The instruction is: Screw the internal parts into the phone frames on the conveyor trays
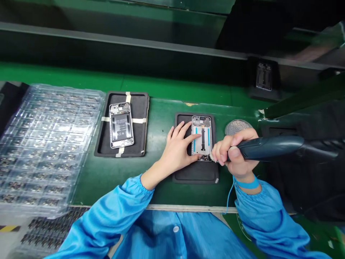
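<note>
An opened phone (199, 138) lies on a black foam tray (194, 175) in front of me. It has blue strips, and a dark flex cable runs down its middle. My left hand (178, 146) rests over the phone's left side. Its fingers are spread, with the index finger and thumb reaching onto the phone. My right hand (239, 153) is closed around a dark electric screwdriver (272, 147), held nearly level. The screwdriver's front end is at the phone's lower right corner, and my fingers hide the tip.
Left of the tray, a second foam tray (101, 144) with tape strips holds another open phone (121, 126). Stacked clear plastic trays (88, 104) of small parts stand further left. A round textured metal dish (237, 125) sits behind my right hand. Another phone (264, 75) lies back right.
</note>
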`<state>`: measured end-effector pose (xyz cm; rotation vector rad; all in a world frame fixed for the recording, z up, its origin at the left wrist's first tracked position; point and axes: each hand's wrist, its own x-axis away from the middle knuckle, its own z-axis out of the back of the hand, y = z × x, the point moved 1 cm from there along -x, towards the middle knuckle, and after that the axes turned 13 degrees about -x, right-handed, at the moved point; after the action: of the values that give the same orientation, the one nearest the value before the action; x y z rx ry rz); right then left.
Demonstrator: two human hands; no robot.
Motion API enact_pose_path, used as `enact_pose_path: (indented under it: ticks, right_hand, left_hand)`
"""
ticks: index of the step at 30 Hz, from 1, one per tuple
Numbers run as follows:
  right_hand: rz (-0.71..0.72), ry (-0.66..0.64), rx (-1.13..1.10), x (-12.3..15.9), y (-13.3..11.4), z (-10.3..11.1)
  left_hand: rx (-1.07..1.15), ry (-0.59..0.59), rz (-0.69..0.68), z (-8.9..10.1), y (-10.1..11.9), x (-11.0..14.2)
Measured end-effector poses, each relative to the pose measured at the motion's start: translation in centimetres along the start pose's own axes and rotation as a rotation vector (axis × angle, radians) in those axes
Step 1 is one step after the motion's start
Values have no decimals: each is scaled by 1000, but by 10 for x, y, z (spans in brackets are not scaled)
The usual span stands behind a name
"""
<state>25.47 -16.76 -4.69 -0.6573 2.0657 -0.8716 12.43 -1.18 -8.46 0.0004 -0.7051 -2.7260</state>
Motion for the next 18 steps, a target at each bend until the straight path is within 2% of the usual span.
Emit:
enact_pose_path:
  ticks: [10, 15, 18]
  right_hand:
    - [4, 11, 62, 6, 4, 2]
    - [-53, -42, 137, 17, 10, 7]
    - [-111, -22, 196, 19, 15, 12]
  left_hand:
    - [-25, 35, -47, -3, -3, 1]
    - [-36, 50, -35, -3, -3, 1]
    - [-61, 43, -40, -4, -8, -5]
